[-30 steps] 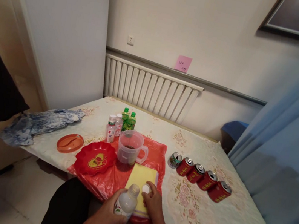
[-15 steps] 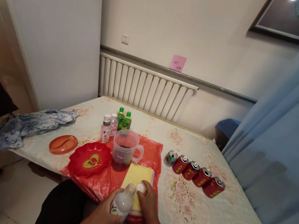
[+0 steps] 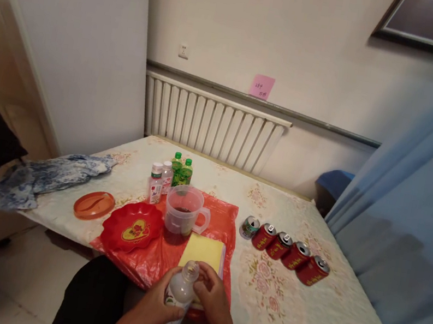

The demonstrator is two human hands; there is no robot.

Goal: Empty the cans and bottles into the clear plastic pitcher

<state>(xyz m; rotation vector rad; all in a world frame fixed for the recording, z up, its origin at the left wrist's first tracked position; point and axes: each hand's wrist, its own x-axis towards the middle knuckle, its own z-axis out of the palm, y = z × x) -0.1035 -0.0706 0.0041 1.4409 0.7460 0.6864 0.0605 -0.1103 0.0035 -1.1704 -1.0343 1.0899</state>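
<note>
My left hand [image 3: 163, 301] is wrapped round a clear plastic bottle [image 3: 180, 291] with a printed label, held tilted at the table's near edge. The bottle's mouth is uncapped. Beside its neck, my right hand [image 3: 212, 293] has its fingers curled in a pinch; the white cap seen in them a moment ago is now hidden. Just beyond both hands lies a yellow cloth [image 3: 205, 251]. Behind it stands a clear measuring jug [image 3: 183, 213] with dark liquid inside. A red scalloped plate [image 3: 111, 233] sits left of the jug, on a red plastic sheet [image 3: 222, 215].
Several opened red cans [image 3: 282, 246] and a shorter green can [image 3: 250, 227] form a row at right. Behind the jug stand two white-capped bottles [image 3: 155, 185] and two green bottles [image 3: 186, 173]. An orange lid [image 3: 93, 205] and a blue-white cloth [image 3: 56, 177] lie at left.
My right hand has moved in against the bottle's neck, and the white cap has gone out of sight. The left hand still grips the bottle, now slightly more upright.
</note>
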